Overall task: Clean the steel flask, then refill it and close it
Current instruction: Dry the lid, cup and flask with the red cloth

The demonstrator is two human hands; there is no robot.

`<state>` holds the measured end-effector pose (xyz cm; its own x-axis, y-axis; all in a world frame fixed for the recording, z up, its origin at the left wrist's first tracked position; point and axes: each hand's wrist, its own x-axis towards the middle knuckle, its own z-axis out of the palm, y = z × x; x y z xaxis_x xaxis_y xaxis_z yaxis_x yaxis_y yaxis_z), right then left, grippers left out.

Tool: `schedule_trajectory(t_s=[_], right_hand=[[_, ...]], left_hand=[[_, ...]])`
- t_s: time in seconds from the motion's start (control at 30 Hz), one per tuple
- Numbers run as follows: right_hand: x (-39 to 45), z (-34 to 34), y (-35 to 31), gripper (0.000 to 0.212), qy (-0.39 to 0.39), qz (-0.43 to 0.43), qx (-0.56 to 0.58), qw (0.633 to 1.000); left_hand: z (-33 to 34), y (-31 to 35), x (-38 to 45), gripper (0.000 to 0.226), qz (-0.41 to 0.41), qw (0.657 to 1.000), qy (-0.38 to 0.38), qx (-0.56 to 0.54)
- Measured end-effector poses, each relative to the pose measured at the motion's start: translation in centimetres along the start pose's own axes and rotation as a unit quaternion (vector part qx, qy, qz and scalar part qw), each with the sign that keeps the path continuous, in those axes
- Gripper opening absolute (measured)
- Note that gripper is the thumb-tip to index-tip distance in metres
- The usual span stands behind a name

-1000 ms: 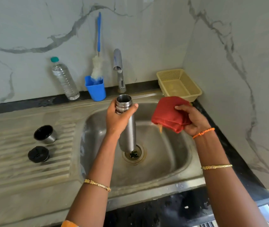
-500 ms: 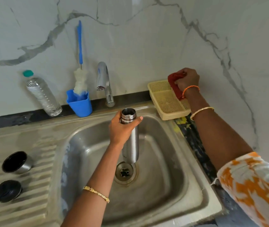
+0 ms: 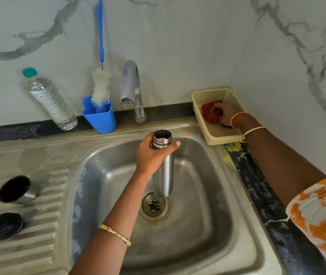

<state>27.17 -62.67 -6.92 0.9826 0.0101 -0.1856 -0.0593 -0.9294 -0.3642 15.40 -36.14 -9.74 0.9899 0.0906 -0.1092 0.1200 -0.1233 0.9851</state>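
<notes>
Home kitchen: steel sink (image 3: 243, 195) with drainboard, tap (image 3: 131, 86), marble-look walls, bottle brush (image 3: 100, 84) in blue cup.

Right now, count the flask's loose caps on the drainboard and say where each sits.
2. The steel cup cap lies farther back on the drainboard, left of the sink; the black stopper sits nearer, just in front of it. Neither hand touches them. None seems hidden.

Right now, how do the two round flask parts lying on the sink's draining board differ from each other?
The steel cup lies farther back, tipped with its dark open mouth showing and a shiny steel wall. The black stopper sits nearer, matte black all over, flatter, with no opening visible. Both are round, similar in width, rest apart on the ribbed draining board, and neither hand touches them.
</notes>
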Motion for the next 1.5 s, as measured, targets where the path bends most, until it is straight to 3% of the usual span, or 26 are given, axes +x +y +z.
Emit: schedule_trajectory(t_s=[0.07, 0.13, 0.23, 0.33, 0.4, 0.47, 0.57, 0.7, 0.9, 1.03, 1.2, 1.3, 1.5], right_hand=[[-0.9, -1.5, -1.0, 0.054, -0.029, 0.025, 0.026, 0.999], [-2.6, -2.7, -2.9, 0.057, 0.03, 0.022, 0.113, 0.993], [-7.6, -3.0, -6.1, 0.035, 0.123, -0.001, 0.292, 0.948], [-13.9, -0.5, -9.2, 0.022, 0.076, -0.038, 0.362, 0.928], [-17.4, 2.0, -11.1, 0.04, -0.039, -0.051, 0.325, 0.943], [-20.1, 4.5, -12.8, 0.08, -0.122, -0.064, 0.246, 0.959], [-22.6, 7.2, -15.2, 0.107, -0.089, -0.091, 0.2, 0.972], [-25.0, 8.8, -18.8, 0.092, -0.023, -0.112, 0.237, 0.965], [-26.7, 9.6, -25.6, 0.08, 0.021, -0.15, 0.222, 0.963], [-28.0, 9.2, -33.3, 0.07, 0.062, -0.186, 0.254, 0.947], [-28.8, 12.0, -43.8, 0.072, 0.091, -0.208, 0.306, 0.925], [-28.9, 15.5, -48.9, 0.073, 0.082, -0.203, 0.328, 0.919], [-28.8, 20.9, -55.3, 0.074, 0.075, -0.196, 0.359, 0.91]], left_hand=[[0.0, 0.1, -0.1, 0.039, 0.001, 1.0, -0.002, -0.003], [-0.2, 0.5, -0.4, 0.041, 0.004, 1.0, -0.007, -0.002], [-0.6, 1.2, -1.0, 0.041, 0.011, 1.0, -0.004, 0.003], [-1.6, 1.7, -2.3, 0.036, 0.021, 1.0, 0.02, -0.006], [-2.3, 2.0, -3.5, 0.033, 0.025, 0.999, 0.03, -0.006], [-3.3, 2.2, -5.2, 0.032, 0.033, 0.999, 0.039, -0.002], [-4.9, 3.1, -7.9, 0.032, 0.034, 0.998, 0.044, 0.006], [-8.0, 4.0, -10.9, 0.035, 0.049, 0.995, 0.084, -0.008], [-15.5, 6.0, -14.4, 0.035, 0.093, 0.993, 0.068, -0.04], [-24.9, 6.2, -16.0, 0.069, 0.121, 0.991, 0.006, -0.053], [-36.6, 3.1, -17.7, 0.059, 0.117, 0.99, 0.004, -0.076], [-41.7, 0.4, -17.8, 0.054, 0.105, 0.994, 0.008, -0.035], [-47.5, -4.2, -15.6, 0.075, 0.115, 0.991, 0.047, 0.048]])
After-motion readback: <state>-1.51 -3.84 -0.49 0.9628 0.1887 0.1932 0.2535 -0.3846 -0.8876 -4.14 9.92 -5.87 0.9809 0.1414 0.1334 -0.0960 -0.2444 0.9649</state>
